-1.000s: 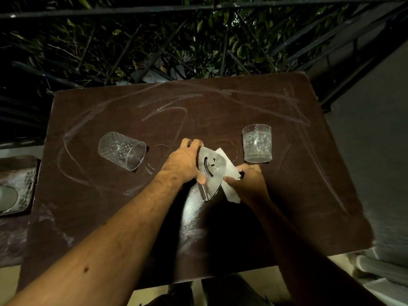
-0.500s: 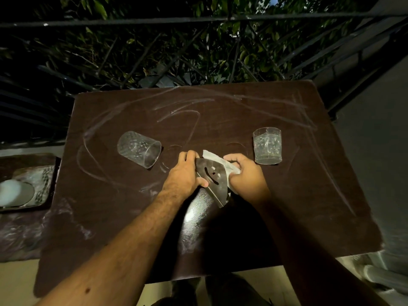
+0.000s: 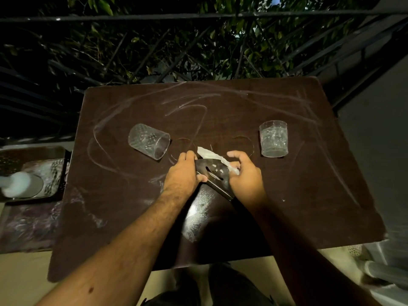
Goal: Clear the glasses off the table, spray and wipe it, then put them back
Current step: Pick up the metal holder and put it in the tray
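Note:
A dark brown table [image 3: 298, 195] carries wet streaks and ring marks. Two clear patterned glasses stand on it: the left glass [image 3: 149, 141] looks tilted toward the centre, the right glass [image 3: 273, 139] is upright. Between them, near the table's middle, my left hand [image 3: 184, 171] grips a metal napkin holder [image 3: 217, 175] with cut-out holes, tipped on its side. My right hand [image 3: 245, 173] pinches a white tissue [image 3: 209, 154] at the holder's far edge, with part of the tissue sticking out toward the back.
A tray [image 3: 58, 173] with a white bottle [image 3: 16, 184] sits on a lower surface left of the table. A black railing [image 3: 198, 16] with foliage runs behind the table. A grey wall and pale objects lie to the right.
The holder has tipped flatter in my hands. My right hand has shifted up along its edge with the tissue. The view has shifted, so the table sits further right in the frame.

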A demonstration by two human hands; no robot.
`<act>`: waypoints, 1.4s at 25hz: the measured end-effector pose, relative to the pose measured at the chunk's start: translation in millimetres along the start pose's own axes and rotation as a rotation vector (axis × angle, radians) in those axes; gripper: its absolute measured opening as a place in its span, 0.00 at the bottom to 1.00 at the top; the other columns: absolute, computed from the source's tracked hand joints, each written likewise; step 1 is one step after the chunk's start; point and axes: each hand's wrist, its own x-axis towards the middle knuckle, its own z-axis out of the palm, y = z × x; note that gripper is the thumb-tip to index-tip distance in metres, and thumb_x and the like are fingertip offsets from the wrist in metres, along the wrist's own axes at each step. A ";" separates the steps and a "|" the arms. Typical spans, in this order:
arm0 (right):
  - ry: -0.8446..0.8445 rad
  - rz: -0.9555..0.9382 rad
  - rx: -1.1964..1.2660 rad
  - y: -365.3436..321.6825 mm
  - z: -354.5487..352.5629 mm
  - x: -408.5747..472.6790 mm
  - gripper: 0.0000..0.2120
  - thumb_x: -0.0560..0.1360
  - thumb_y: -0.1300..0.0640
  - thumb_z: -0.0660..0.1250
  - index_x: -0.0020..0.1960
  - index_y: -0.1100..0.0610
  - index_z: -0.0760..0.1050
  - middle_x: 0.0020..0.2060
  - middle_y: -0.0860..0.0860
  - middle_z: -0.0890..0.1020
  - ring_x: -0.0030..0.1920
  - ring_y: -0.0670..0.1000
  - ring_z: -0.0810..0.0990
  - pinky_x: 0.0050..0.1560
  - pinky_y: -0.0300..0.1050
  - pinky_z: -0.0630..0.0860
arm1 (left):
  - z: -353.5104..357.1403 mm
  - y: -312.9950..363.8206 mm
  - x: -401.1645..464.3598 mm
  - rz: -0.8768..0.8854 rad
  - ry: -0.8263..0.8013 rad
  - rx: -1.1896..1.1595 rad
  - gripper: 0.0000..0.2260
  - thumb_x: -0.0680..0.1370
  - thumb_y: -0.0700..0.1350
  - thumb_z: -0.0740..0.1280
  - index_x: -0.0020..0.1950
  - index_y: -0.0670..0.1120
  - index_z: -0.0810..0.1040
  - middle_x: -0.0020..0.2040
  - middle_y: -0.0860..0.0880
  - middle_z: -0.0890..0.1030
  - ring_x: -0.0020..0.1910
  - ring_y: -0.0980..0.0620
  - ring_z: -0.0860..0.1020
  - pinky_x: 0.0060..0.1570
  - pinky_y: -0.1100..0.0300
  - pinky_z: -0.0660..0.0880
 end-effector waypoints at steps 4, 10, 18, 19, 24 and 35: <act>-0.027 0.027 0.009 3.1 4.1 -7.0 0.24 0.72 0.71 0.60 0.56 0.45 0.75 0.37 0.46 0.83 0.40 0.48 0.83 0.41 0.36 0.77 | -1.7 -11.2 -9.3 0.010 0.010 0.019 0.24 0.68 0.53 0.77 0.56 0.49 0.69 0.57 0.49 0.75 0.54 0.40 0.80 0.55 0.44 0.77; -0.124 -0.019 -0.071 -3.7 5.8 -13.2 0.18 0.72 0.67 0.60 0.48 0.46 0.80 0.36 0.45 0.84 0.41 0.44 0.81 0.43 0.36 0.77 | 2.1 -27.1 -21.0 0.009 0.085 -0.003 0.22 0.69 0.56 0.77 0.54 0.48 0.71 0.55 0.50 0.75 0.52 0.38 0.80 0.54 0.44 0.77; -0.330 -0.074 -0.246 -3.0 8.1 -20.2 0.15 0.78 0.60 0.57 0.54 0.46 0.79 0.45 0.45 0.84 0.49 0.48 0.80 0.52 0.44 0.76 | 3.4 -40.0 -27.7 0.029 0.109 0.094 0.18 0.71 0.59 0.73 0.52 0.52 0.70 0.55 0.52 0.78 0.51 0.41 0.80 0.50 0.47 0.77; -0.345 -0.080 -0.251 -2.0 9.1 -21.1 0.15 0.79 0.60 0.57 0.56 0.47 0.79 0.46 0.47 0.84 0.50 0.49 0.80 0.52 0.45 0.75 | 3.1 -40.3 -27.6 0.028 0.108 0.088 0.18 0.71 0.59 0.73 0.51 0.52 0.70 0.55 0.52 0.78 0.51 0.41 0.80 0.50 0.48 0.76; -0.331 -0.119 -0.256 2.8 14.0 -23.4 0.19 0.78 0.62 0.58 0.63 0.47 0.78 0.52 0.49 0.84 0.54 0.50 0.79 0.53 0.41 0.72 | 0.4 -41.7 -30.5 0.038 0.112 0.127 0.19 0.71 0.61 0.73 0.52 0.53 0.70 0.54 0.52 0.79 0.51 0.43 0.81 0.50 0.50 0.74; -0.045 -0.242 -0.214 7.5 18.8 -52.3 0.21 0.71 0.68 0.60 0.56 0.48 0.78 0.48 0.45 0.84 0.42 0.40 0.79 0.46 0.27 0.70 | -11.3 -52.1 -40.3 0.094 0.067 0.176 0.12 0.75 0.60 0.69 0.47 0.53 0.75 0.49 0.51 0.83 0.49 0.46 0.80 0.47 0.55 0.72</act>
